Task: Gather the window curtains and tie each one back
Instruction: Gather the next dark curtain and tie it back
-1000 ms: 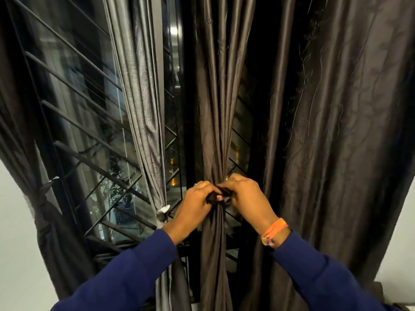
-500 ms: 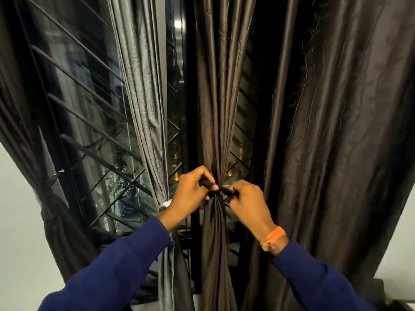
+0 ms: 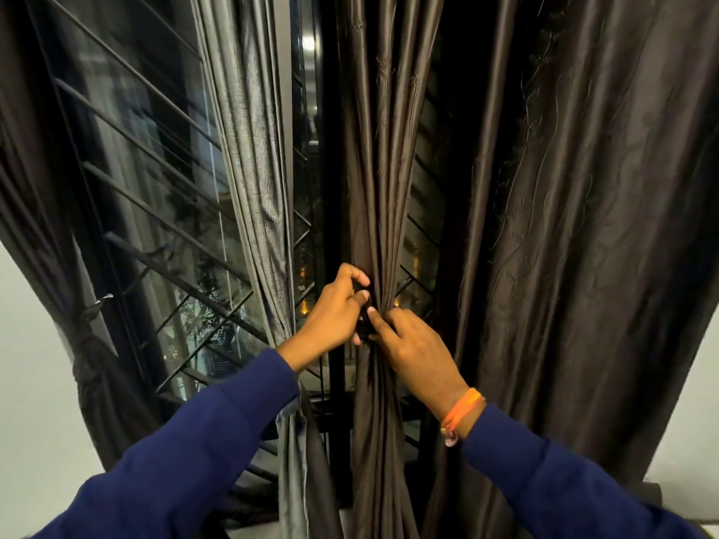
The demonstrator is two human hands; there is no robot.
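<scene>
Hands meet at the waist of the gathered dark brown satin curtain (image 3: 379,212), which hangs in tight folds down the middle of the window, in front of the black vertical window frame (image 3: 330,157). The left hand (image 3: 334,311) is curled shut, thumb and fingers pinching a short dark tie-back band (image 3: 364,319) against the bunched cloth. The right hand (image 3: 414,350) is partly closed, its forefinger and thumb pressing the same band from the other side; how the ends of the band cross under the fingers cannot be made out.

To finish this tie well, the left grip should hold the gather firm so the folds do not slip loose, while the right draws the band's free end snug and level around the bundle. Pulling straight across rather than downward would likely keep the pleats even above and below the cinch. The satin looks slippery, so a slack knot may slide down.

To the left of this bundle hangs a lighter grey ribbed curtain (image 3: 256,169), already drawn into a narrow column, and at the far left edge of the window a dark curtain (image 3: 83,344) appears knotted back. The wide dark brown embroidered curtain (image 3: 583,227) on the right hangs loose and ungathered, so it probably remains to be done. Diagonal black window bars (image 3: 155,149) show behind the cloth.
</scene>
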